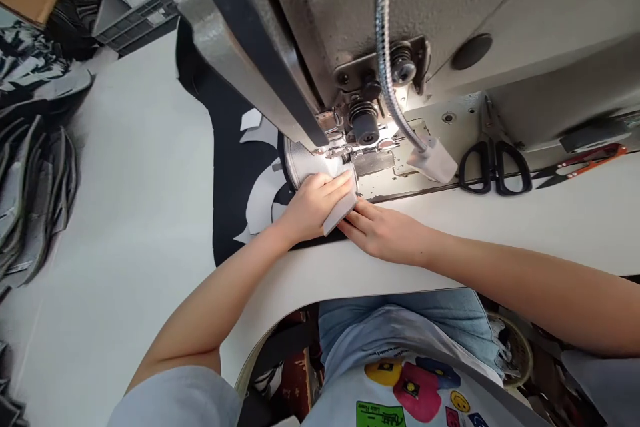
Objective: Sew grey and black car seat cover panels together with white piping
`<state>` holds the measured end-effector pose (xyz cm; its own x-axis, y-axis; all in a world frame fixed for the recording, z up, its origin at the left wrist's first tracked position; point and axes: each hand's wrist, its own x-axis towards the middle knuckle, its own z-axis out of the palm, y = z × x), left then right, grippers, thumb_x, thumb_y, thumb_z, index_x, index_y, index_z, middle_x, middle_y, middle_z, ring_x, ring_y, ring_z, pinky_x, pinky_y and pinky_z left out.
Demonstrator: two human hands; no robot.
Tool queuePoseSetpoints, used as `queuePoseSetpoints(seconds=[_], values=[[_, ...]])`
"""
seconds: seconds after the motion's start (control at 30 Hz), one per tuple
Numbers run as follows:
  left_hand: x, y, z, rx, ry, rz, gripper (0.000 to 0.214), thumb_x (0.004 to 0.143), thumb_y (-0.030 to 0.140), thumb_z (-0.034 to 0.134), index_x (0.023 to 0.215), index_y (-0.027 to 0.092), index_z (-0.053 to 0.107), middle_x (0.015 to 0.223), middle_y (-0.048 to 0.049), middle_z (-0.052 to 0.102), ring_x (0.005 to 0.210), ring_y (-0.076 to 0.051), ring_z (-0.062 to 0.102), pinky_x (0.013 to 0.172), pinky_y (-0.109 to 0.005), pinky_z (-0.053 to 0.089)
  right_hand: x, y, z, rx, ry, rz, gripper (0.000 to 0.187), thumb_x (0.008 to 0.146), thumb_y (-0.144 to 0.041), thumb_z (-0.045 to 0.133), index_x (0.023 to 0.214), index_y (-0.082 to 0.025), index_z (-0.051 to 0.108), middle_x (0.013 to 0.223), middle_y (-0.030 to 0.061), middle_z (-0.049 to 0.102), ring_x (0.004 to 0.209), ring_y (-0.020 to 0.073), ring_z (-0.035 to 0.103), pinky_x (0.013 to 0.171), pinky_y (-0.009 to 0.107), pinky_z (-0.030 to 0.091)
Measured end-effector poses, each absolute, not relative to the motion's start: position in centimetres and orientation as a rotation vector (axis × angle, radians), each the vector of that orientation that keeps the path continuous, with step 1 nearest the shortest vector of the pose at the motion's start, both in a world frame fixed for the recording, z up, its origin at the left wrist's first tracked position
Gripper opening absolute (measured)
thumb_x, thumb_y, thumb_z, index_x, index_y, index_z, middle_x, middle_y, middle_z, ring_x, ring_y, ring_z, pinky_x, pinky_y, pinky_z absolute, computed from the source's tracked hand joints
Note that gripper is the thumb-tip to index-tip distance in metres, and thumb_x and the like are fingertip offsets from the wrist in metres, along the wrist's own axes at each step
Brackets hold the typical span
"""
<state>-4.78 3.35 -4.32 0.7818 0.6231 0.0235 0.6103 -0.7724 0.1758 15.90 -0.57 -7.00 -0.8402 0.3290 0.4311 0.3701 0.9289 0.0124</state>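
Well, the left hand (314,207) lies flat over a pale rectangular pad (341,213) and a curved, closely stitched piece (303,163), both right at the presser foot (336,150) of the sewing machine (350,20), near the centre of the frame. Its grip has the fingers pressed together on top; the thumb is hidden, so whether it pinches I cannot tell. The right hand (385,235) rests just beside it, fingers extended and a little spread, tips against the pad's edge, holding nothing visible. Flat fingers this close to the foot are a sound way to keep layers from creeping. Black scissors (495,167) and orange thread snips (585,163) lie toward the right, above the desk (550,213); black cloth (225,147) lies under the work, and grey cut pieces (35,193) are piled at far left.
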Motion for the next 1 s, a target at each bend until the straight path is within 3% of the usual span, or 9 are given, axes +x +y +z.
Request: queuePoseSetpoints(seconds=[0.1, 0.23, 0.4, 0.5, 0.67, 0.83, 1.0], values=[[-4.6, 4.3, -4.1, 2.824, 0.955, 0.123, 0.050, 0.094, 0.029, 0.034, 0.134, 0.004, 0.050, 0.142, -0.0195, 0.051, 0.103, -0.028, 0.056, 0.092, -0.044, 0.044, 15.6, -0.2, -6.8, -0.571, -2.678, 0.013, 0.034, 0.093, -0.003, 0.040, 0.122, 0.000, 0.058, 0.102, 0.0209, 0.066, 0.105, 0.0265, 0.063, 0.094, 0.046, 0.053], [-4.1, 3.7, -3.4, 2.745, 0.992, 0.151, 0.044, 0.096, 0.026, 0.033, 0.129, 0.008, 0.056, 0.137, -0.0161, 0.056, 0.110, -0.027, 0.057, 0.096, -0.044, 0.045, 15.7, -0.1, -6.7, -0.573, -2.683, -0.009, 0.033, 0.094, -0.004, 0.038, 0.118, -0.004, 0.062, 0.102, 0.0174, 0.068, 0.097, 0.0234, 0.064, 0.087, 0.041, 0.056], [-3.9, 2.3, -3.2, 2.623, 1.126, 0.276, 0.041, 0.099, 0.028, 0.032, 0.122, 0.012, 0.063, 0.128, -0.0111, 0.064, 0.107, -0.023, 0.059, 0.094, -0.039, 0.047, 15.9, -0.7, -6.9, -0.595, -2.649, -0.228, 0.032, 0.094, -0.005, 0.041, 0.116, 0.000, 0.064, 0.113, 0.0184, 0.068, 0.113, 0.0246, 0.062, 0.100, 0.037, 0.052], [-4.0, 2.7, -3.5, 2.639, 1.145, 0.252, 0.040, 0.098, 0.028, 0.035, 0.122, 0.014, 0.063, 0.125, -0.0094, 0.066, 0.099, -0.022, 0.058, 0.091, -0.039, 0.047, 16.0, -0.9, -7.0, -0.604, -2.621, -0.258, 0.032, 0.093, -0.004, 0.042, 0.115, 0.000, 0.065, 0.118, 0.0192, 0.067, 0.114, 0.0259, 0.063, 0.099, 0.036, 0.053], [-4.4, 4.3, -3.8, 2.726, 1.132, 0.198, 0.036, 0.094, 0.023, 0.041, 0.121, 0.019, 0.065, 0.128, -0.0075, 0.065, 0.103, -0.023, 0.058, 0.094, -0.042, 0.045, 16.1, -0.3, -7.1, -0.662, -2.617, -0.232, 0.033, 0.093, -0.002, 0.040, 0.116, 0.001, 0.064, 0.120, 0.0185, 0.066, 0.115, 0.0255, 0.062, 0.097, 0.034, 0.054], [-3.4, 4.5, -3.5, 2.764, 1.066, 0.269, 0.037, 0.089, 0.014, 0.042, 0.118, 0.015, 0.066, 0.124, -0.0089, 0.067, 0.108, -0.022, 0.062, 0.096, -0.039, 0.050, 15.9, 0.6, -7.3, -0.725, -2.593, -0.103, 0.035, 0.095, -0.006, 0.037, 0.118, 0.001, 0.062, 0.117, 0.0171, 0.066, 0.113, 0.0234, 0.062, 0.097, 0.032, 0.054], [-2.8, 2.0, -3.9, 2.843, 1.225, 0.412, 0.032, 0.095, 0.017, 0.041, 0.111, 0.013, 0.068, 0.113, -0.0081, 0.072, 0.109, -0.020, 0.066, 0.098, -0.034, 0.054, 16.0, 0.6, -7.3, -0.749, -2.614, -0.048, 0.031, 0.097, -0.008, 0.038, 0.106, -0.006, 0.067, 0.103, 0.0130, 0.070, 0.099, 0.0210, 0.065, 0.099, 0.037, 0.052]])
